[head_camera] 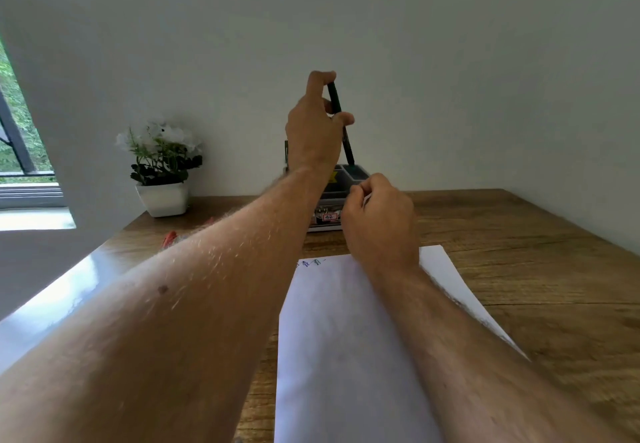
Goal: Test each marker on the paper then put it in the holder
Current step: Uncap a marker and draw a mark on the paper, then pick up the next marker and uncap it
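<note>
A: Left hand, raised over the holder. Grip tight on a dark marker, thumb and fingers pinching the upper barrel.

B: Marker attitude?

A: Near upright, top leaning a little left. Lower end at the holder's back right compartment, at or just inside the rim; cannot tell whether it touches bottom.

B: Right hand?

A: Low, in front of the holder, fingers curled into a loose fist. Something pale shows at the fingers; cannot tell what, or whether it is held.

B: Paper?

A: Flat on the wooden counter, under the right forearm. Small coloured scribbles near its far left corner.

B: Anything else on the counter?

A: White pot of white flowers at the far left, against the wall. Something red by the left forearm, mostly hidden.
</note>
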